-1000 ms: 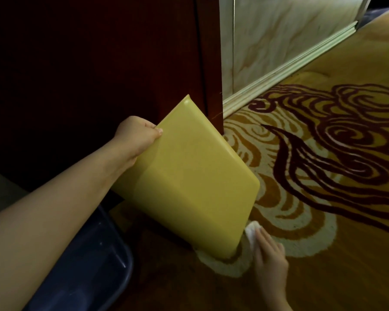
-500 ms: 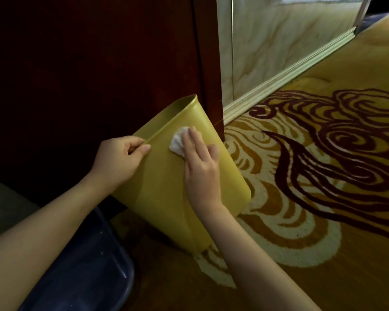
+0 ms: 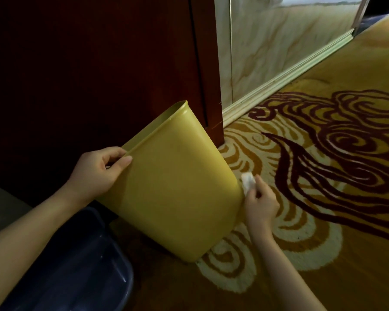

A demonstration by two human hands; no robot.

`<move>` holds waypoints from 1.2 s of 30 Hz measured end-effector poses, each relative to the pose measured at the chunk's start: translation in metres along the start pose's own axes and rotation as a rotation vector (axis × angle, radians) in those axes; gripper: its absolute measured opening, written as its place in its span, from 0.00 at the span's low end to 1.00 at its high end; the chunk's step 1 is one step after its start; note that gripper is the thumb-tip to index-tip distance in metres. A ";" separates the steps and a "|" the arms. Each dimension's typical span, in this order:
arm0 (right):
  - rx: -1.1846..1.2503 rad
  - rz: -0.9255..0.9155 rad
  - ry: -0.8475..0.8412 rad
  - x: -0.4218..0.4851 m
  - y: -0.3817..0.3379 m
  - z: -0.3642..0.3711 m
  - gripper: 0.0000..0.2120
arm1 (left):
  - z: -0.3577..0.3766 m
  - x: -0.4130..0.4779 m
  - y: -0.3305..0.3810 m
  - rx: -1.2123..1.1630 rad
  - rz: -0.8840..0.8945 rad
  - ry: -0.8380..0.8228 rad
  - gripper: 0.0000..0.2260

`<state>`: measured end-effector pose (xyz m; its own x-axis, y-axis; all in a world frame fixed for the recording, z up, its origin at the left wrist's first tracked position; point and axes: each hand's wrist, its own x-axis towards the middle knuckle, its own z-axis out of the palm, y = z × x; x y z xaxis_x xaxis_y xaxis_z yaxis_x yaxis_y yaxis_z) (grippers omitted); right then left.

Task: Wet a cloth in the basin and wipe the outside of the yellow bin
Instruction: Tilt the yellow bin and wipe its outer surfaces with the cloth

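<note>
We hold the yellow bin (image 3: 177,187) tilted on the patterned carpet (image 3: 323,198), its open mouth pointing toward ten o'clock and its base resting on the floor at about six o'clock of the view. Our left hand (image 3: 99,171) pinches the rim, thumb on the outer wall and fingers curled inside the mouth. Our right hand (image 3: 259,203) is closed around a small white cloth (image 3: 247,181), pressing it against the bin's right edge at three o'clock. The dark blue basin (image 3: 76,265) sits at seven o'clock, just beside the bin's base. To wipe this side well, we judge it best to keep the rim grip firm so the bin does not rock, lay the cloth flat against the wall, and draw long strokes from rim to base, turning the bin to reach the hidden face. The cloth looks small, so overlapping passes should help.
</note>
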<state>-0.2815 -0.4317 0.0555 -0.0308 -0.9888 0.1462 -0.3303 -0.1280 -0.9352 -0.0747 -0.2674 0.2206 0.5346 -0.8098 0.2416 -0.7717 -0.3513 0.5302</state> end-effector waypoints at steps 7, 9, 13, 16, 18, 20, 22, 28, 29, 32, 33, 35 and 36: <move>0.176 -0.143 -0.278 0.005 -0.099 0.002 0.14 | -0.048 0.001 -0.005 -0.138 -0.173 -0.531 0.11; 0.130 -0.202 -0.270 -0.010 -0.105 0.001 0.13 | -0.057 0.008 0.007 -0.128 -0.219 -0.620 0.16; 0.087 -0.329 -0.235 -0.038 -0.108 -0.006 0.14 | -0.039 0.030 0.054 -0.171 -0.208 -0.518 0.21; 0.041 -0.429 -0.285 -0.056 -0.113 -0.007 0.15 | -0.009 0.053 0.092 -0.105 -0.273 -0.382 0.25; 0.017 -0.467 -0.309 -0.066 -0.115 -0.008 0.16 | 0.003 0.063 0.103 0.075 -0.299 -0.339 0.21; 0.022 -0.469 -0.329 -0.069 -0.114 -0.011 0.16 | 0.007 0.069 0.107 0.169 -0.329 -0.288 0.17; 0.060 -0.458 -0.322 -0.067 -0.112 -0.015 0.15 | 0.006 0.070 0.106 0.127 -0.350 -0.251 0.14; 0.108 -0.473 -0.130 -0.056 -0.144 -0.005 0.14 | -0.011 0.029 0.082 -0.187 -0.304 -0.096 0.03; 0.075 -0.531 -0.157 -0.057 -0.153 0.001 0.14 | -0.011 0.024 0.078 -0.241 -0.315 -0.077 0.04; -0.041 -0.659 -0.238 -0.061 -0.162 0.019 0.13 | -0.006 0.014 0.064 -0.382 -0.387 -0.066 0.07; -0.071 -0.674 -0.255 -0.062 -0.157 0.022 0.13 | -0.003 0.010 0.060 -0.419 -0.407 -0.066 0.07; -0.101 -0.671 -0.266 -0.058 -0.137 0.020 0.14 | 0.000 0.005 0.053 -0.459 -0.424 -0.066 0.07; -0.102 -0.653 -0.250 -0.054 -0.125 0.015 0.14 | 0.001 0.004 0.050 -0.472 -0.426 -0.060 0.07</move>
<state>-0.2241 -0.3634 0.1592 0.4172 -0.7019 0.5773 -0.2948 -0.7054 -0.6446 -0.1112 -0.2880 0.2472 0.7305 -0.6744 -0.1079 -0.2538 -0.4147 0.8738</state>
